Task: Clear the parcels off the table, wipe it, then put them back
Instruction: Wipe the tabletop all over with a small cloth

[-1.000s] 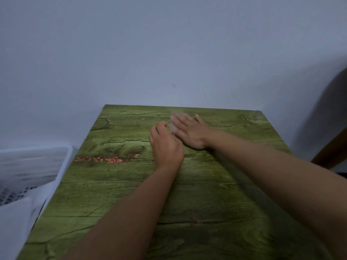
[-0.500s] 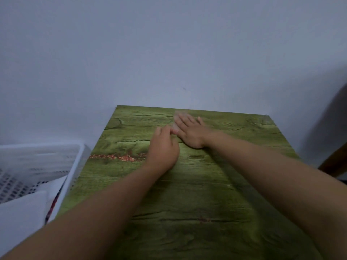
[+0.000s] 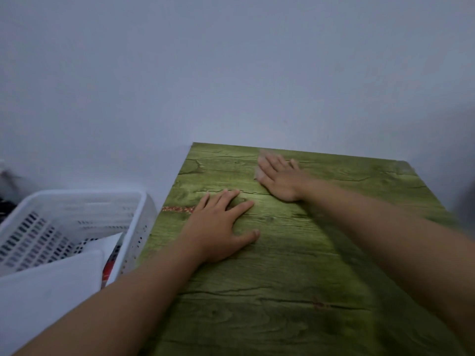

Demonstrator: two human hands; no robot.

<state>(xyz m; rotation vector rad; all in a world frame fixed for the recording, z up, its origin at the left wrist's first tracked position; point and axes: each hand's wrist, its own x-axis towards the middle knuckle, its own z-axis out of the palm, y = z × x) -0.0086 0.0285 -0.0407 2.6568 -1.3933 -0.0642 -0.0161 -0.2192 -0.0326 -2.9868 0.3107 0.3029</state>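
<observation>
Against the pale wall (image 3: 231,73) stands your green wood-grain table (image 3: 295,265), with no parcels on the part that shows, so the clearing looks done and the wiping is in hand. Beside its left edge sits a white basket (image 3: 77,209); white flat shapes (image 3: 51,283) and something red lie in it, likely the parcels, though you cannot tell how many. Putting them back is still left. Your left hand (image 3: 218,227) rests flat on the table with its fingers (image 3: 221,199) spread and holding nothing. Your right hand (image 3: 280,178) lies farther back, fingers straight, pressing a pale, thin wipe (image 3: 258,163) to the surface near the far edge. Only a blurred sliver of that wipe shows beside your fingertips. The table's near edge and right side are cut off.
</observation>
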